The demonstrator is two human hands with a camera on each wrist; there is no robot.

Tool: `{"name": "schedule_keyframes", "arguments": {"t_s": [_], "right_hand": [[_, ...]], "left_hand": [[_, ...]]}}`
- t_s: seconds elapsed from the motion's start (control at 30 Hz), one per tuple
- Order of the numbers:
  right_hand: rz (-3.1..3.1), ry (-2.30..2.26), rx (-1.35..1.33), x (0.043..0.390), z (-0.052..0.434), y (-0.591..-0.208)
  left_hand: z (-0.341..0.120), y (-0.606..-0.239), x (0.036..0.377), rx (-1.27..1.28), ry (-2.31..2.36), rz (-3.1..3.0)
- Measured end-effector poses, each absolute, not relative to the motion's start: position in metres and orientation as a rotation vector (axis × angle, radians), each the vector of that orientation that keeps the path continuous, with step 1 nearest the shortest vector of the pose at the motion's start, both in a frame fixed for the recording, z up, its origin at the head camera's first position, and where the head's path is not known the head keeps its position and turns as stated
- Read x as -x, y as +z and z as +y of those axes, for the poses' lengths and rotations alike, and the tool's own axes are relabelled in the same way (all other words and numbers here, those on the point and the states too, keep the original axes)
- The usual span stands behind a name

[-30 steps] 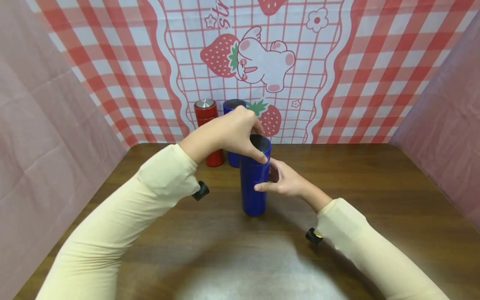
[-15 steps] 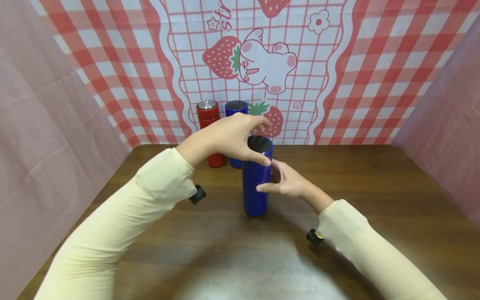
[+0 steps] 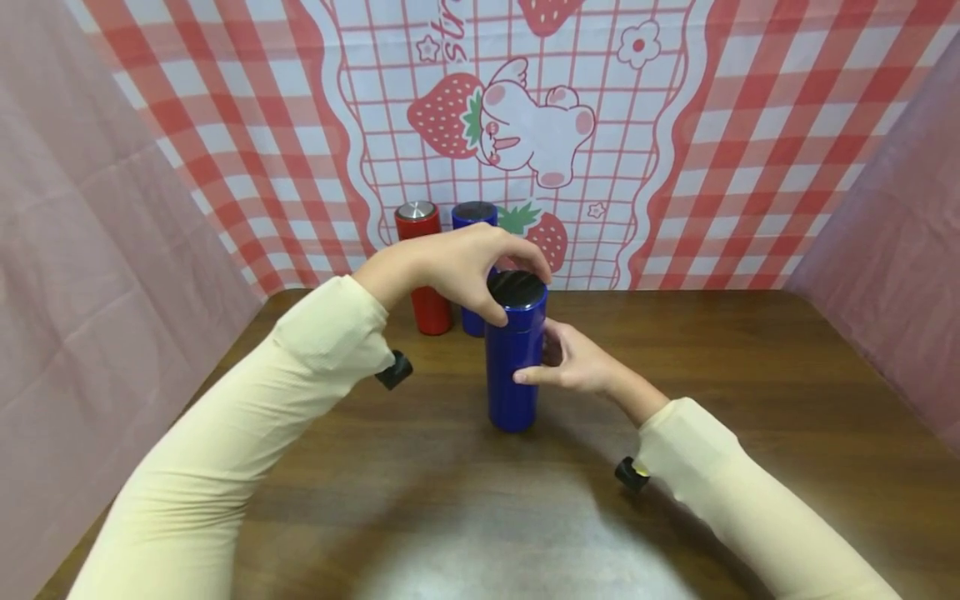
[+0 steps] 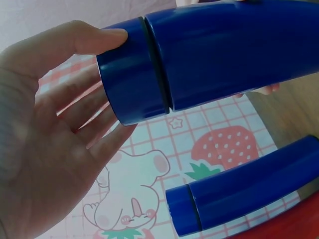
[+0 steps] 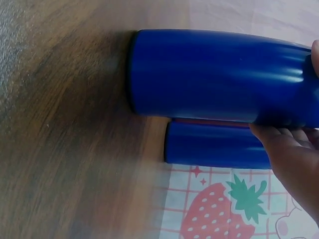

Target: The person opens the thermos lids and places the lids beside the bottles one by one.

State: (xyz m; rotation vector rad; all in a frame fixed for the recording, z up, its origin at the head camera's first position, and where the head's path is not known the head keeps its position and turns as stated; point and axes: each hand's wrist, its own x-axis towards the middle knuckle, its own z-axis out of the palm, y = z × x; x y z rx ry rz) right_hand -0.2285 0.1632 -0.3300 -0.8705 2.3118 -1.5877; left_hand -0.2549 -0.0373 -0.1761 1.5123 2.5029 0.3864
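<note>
A tall blue thermos flask [image 3: 513, 375] stands upright on the table in front of me. My left hand [image 3: 465, 265] reaches over its dark-topped lid [image 4: 130, 74], thumb at the near left side and fingers round the far side. In the left wrist view a thin dark ring shows between the lid and the body. My right hand [image 3: 573, 358] holds the body from the right, its thumb across the front; its other fingers are mostly hidden behind the flask. The right wrist view shows the flask's base [image 5: 133, 74] on the wood.
Behind my left hand stand a red thermos flask [image 3: 432, 312] with a silver top and a second blue thermos flask [image 3: 474, 321], side by side near the back of the wooden table [image 3: 712, 358]. A strawberry-print cloth [image 3: 555, 133] hangs behind the table; pink cloth hangs at both sides.
My left hand has turned about the lid: its thumb went from the right front to the left, and its fingers, lifted half a second ago, now reach round the far right. The right hand stays put.
</note>
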Motion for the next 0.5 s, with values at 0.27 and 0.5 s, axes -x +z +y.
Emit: {"name": "schedule_keyframes", "arguments": {"t_s": [0.27, 0.5], "right_hand": [[2.310, -1.592, 0.889, 0.2286, 0.1624, -0.3307], [2.315, -1.583, 0.907, 0.2286, 0.1627, -0.3298]], "left_hand": [[-0.0396, -0.1770, 0.2582, -1.544, 0.358, 2.543], [-0.0395, -0.1783, 0.2575, -1.515, 0.313, 2.619]]}}
